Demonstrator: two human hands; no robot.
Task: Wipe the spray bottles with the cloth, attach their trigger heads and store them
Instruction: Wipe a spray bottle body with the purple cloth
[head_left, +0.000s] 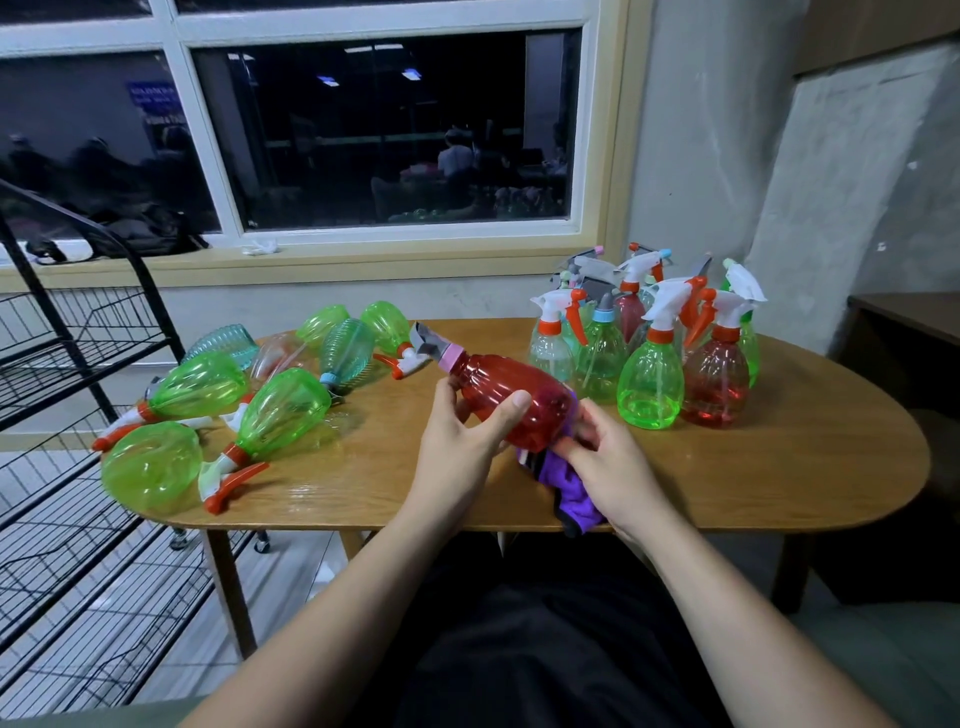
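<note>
— Hands first: how are they held?
— The red bottle (519, 400) is gripped by the left hand (457, 447); the cloth (576, 499) is pinched against its base by the right hand (613, 467).
— Where is the bottle held?
— Tilted, over the table's (779, 467) near edge. At the far right edge upright bottles (649, 384) are grouped; lying bottles (208, 387) are spread along the left edge.

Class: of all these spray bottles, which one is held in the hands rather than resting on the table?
The red bottle with the pink collar: the left hand grips it; all others rest on the table.
</note>
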